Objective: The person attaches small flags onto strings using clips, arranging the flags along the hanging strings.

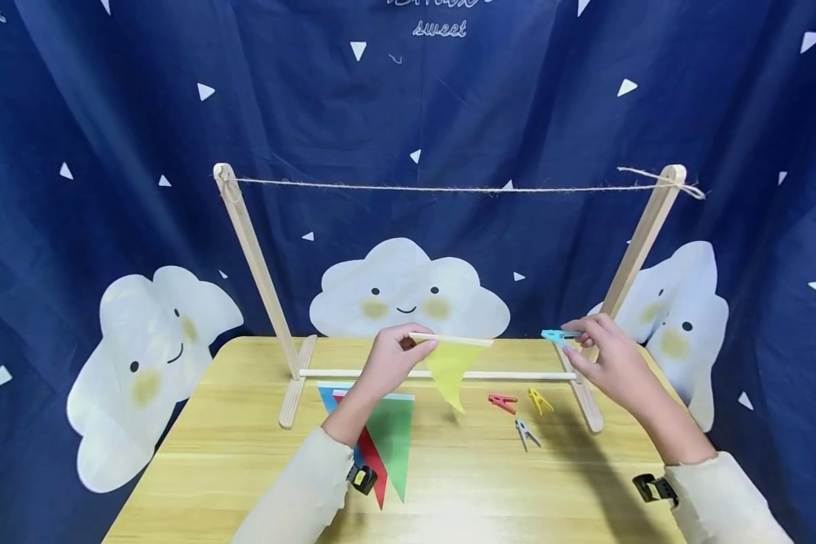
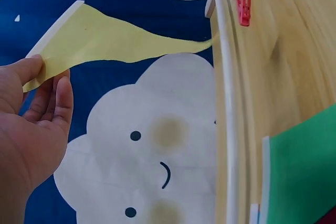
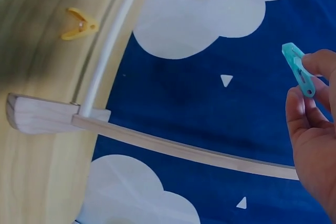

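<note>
My left hand (image 1: 396, 358) pinches one end of the white top strip of a yellow triangular pennant (image 1: 450, 369). The pennant hangs point down over the table; in the left wrist view the yellow pennant (image 2: 105, 38) stretches away from the thumb. On the other side, my right hand (image 1: 608, 349) holds a light blue clothespin (image 1: 559, 337) between thumb and fingers. The right wrist view shows the blue clothespin (image 3: 299, 71) pinched at one end. Above both hands a thin twine (image 1: 408, 188) runs between two wooden posts.
A wooden stand, with left post (image 1: 255, 261), right post (image 1: 642, 240) and white bottom rod (image 1: 510, 375), spans the table. Red (image 1: 502, 403), yellow (image 1: 540, 402) and grey (image 1: 527, 434) clothespins lie on the table. Green (image 1: 393, 438), red (image 1: 374, 461) and blue (image 1: 328, 394) pennants overlap at left.
</note>
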Demonstrator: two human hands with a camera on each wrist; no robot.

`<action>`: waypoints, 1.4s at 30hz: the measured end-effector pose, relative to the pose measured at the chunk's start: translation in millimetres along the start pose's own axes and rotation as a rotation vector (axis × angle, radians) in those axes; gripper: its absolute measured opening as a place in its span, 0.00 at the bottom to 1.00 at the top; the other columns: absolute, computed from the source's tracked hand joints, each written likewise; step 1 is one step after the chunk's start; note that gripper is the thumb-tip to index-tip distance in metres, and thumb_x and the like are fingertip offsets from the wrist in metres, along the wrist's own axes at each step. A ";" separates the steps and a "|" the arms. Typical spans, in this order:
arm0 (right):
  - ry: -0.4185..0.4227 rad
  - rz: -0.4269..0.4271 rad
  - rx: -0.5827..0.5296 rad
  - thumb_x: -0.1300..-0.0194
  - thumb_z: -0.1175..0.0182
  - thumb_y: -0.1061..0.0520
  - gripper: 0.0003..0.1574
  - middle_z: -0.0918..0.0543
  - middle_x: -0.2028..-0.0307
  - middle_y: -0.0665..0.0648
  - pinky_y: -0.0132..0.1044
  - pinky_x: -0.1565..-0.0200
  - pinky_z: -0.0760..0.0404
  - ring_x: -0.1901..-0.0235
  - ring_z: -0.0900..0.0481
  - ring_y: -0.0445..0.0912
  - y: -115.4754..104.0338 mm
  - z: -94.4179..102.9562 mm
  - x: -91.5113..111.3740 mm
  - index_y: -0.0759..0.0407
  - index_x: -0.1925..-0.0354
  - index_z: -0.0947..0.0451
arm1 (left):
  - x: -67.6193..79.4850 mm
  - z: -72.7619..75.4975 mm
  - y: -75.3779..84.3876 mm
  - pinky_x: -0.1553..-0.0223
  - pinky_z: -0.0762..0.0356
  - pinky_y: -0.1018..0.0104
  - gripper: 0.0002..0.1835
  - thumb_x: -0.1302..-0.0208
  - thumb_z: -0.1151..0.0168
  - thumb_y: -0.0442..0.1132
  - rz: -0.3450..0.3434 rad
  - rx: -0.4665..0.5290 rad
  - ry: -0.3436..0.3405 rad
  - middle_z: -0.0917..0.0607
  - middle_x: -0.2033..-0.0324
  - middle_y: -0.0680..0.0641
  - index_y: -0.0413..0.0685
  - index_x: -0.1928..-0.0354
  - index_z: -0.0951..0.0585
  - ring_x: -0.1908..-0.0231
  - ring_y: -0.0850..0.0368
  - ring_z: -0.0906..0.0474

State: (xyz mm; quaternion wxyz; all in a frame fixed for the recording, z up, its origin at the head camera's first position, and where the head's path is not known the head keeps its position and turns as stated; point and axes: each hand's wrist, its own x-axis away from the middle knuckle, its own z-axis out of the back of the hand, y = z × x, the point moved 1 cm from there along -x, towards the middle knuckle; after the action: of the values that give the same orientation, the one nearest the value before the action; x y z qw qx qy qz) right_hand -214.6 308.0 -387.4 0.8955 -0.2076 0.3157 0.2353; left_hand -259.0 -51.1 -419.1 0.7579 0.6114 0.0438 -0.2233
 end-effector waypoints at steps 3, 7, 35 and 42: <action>-0.009 -0.030 0.001 0.49 0.23 0.69 0.21 0.21 0.65 0.55 0.28 0.66 0.25 0.68 0.23 0.45 -0.5 3.8 -5.1 0.60 0.57 0.18 | -4.8 -1.6 3.6 0.75 0.32 0.71 0.05 0.31 0.30 0.39 -0.009 -0.013 -0.003 0.15 0.72 0.45 0.52 0.57 0.10 0.79 0.60 0.33; -0.016 -0.057 -0.005 0.48 0.23 0.69 0.20 0.21 0.65 0.53 0.21 0.63 0.30 0.67 0.25 0.44 -0.3 8.5 -10.9 0.60 0.57 0.18 | -9.6 -3.3 8.3 0.74 0.31 0.70 0.05 0.31 0.30 0.40 -0.005 -0.027 -0.005 0.16 0.72 0.49 0.52 0.56 0.10 0.78 0.60 0.32; -0.011 -0.092 -0.043 0.41 0.28 0.70 0.20 0.21 0.60 0.58 0.12 0.58 0.33 0.63 0.28 0.41 -4.6 47.8 -49.6 0.66 0.50 0.20 | -46.8 -10.7 47.9 0.73 0.27 0.67 0.05 0.32 0.30 0.41 -0.056 -0.159 0.002 0.12 0.70 0.49 0.51 0.57 0.10 0.76 0.58 0.27; 0.001 -0.096 -0.055 0.39 0.28 0.68 0.20 0.22 0.58 0.60 0.11 0.57 0.35 0.61 0.28 0.39 -6.4 54.5 -64.2 0.65 0.49 0.21 | -57.4 -18.1 58.7 0.73 0.27 0.68 0.05 0.32 0.30 0.41 -0.077 -0.170 -0.002 0.12 0.68 0.51 0.51 0.58 0.10 0.74 0.58 0.26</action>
State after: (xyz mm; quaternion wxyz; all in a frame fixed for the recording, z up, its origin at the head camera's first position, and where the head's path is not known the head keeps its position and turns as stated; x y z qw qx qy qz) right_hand -229.9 312.6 -304.4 0.8996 -0.2473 0.2990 0.2004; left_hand -283.7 -8.7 -350.8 0.7978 0.5426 0.0854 -0.2485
